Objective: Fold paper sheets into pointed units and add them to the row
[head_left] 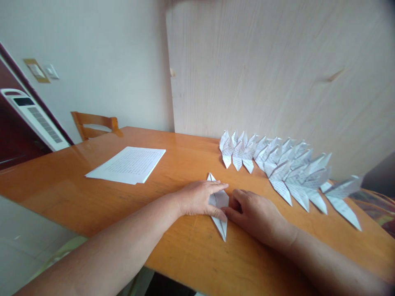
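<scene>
A white sheet folded into a long pointed paper shape (pixel 220 199) lies on the wooden table in front of me. Across its left side rests my left hand (pixel 199 199), fingers stretched out and apart, pressing the paper flat. My right hand (pixel 256 211) is curled closed at the paper's right edge. Its thumb tip meets that edge close to my left thumb. The inside of the right hand is hidden, so I cannot tell whether anything is pinched there. Both pointed ends of the folded paper stick out past my left hand.
Several folded paper pieces (pixel 282 158) with upright points stand in rows at the back right of the table (pixel 185 164). A stack of written sheets (pixel 131 164) lies at the left. Beyond are a chair (pixel 97 123) and a pale wooden panel (pixel 262 70).
</scene>
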A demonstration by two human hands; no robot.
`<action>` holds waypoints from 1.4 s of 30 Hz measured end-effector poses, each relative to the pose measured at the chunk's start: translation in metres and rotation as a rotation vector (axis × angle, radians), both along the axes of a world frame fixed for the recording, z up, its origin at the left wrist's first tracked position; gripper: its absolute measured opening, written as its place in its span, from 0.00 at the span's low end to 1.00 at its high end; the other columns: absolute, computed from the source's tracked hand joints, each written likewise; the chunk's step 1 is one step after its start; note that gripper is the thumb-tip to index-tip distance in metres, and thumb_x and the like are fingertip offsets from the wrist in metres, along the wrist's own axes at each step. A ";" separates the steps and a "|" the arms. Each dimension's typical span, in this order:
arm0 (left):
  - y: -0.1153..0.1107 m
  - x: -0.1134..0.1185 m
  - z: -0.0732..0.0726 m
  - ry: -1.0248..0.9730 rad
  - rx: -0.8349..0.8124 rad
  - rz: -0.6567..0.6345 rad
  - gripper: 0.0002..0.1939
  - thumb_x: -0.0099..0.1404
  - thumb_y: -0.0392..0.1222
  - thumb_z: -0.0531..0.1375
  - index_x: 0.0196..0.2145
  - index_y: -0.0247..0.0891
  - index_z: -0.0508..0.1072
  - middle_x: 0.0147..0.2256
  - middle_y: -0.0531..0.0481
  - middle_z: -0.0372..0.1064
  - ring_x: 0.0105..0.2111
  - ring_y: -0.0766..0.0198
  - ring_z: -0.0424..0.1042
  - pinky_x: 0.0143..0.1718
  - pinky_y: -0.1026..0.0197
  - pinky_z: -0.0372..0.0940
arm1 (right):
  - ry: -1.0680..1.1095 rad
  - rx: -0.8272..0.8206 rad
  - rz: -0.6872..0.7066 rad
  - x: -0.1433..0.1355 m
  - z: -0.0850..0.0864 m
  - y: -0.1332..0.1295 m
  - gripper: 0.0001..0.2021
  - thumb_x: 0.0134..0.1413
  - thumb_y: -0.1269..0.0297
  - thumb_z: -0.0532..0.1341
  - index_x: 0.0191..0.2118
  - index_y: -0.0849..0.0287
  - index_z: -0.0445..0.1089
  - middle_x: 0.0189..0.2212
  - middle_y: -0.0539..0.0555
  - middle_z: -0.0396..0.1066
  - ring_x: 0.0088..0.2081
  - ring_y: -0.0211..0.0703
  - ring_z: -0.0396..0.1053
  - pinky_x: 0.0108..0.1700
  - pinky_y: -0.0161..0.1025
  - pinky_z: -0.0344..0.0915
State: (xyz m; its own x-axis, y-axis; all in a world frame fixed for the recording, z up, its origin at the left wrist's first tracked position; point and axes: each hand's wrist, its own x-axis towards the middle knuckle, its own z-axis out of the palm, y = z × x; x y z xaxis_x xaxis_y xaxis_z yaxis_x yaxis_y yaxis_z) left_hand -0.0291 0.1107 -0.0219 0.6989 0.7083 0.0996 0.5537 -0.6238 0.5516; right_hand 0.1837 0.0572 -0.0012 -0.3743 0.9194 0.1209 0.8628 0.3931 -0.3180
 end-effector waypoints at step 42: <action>-0.003 0.001 0.007 -0.066 -0.043 -0.003 0.27 0.70 0.32 0.49 0.65 0.38 0.61 0.64 0.45 0.63 0.64 0.58 0.62 0.65 0.54 0.57 | 0.126 0.125 0.397 -0.004 -0.002 -0.007 0.07 0.66 0.70 0.57 0.43 0.57 0.73 0.40 0.56 0.70 0.42 0.47 0.68 0.46 0.46 0.67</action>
State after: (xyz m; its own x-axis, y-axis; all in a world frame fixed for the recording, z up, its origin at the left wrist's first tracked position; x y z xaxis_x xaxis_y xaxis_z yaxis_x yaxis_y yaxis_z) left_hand -0.0281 0.1081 -0.0145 0.6938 0.7110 0.1150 0.5136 -0.6003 0.6130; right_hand 0.1793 0.0499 -0.0036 -0.6714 0.6824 0.2893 0.5943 0.7288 -0.3400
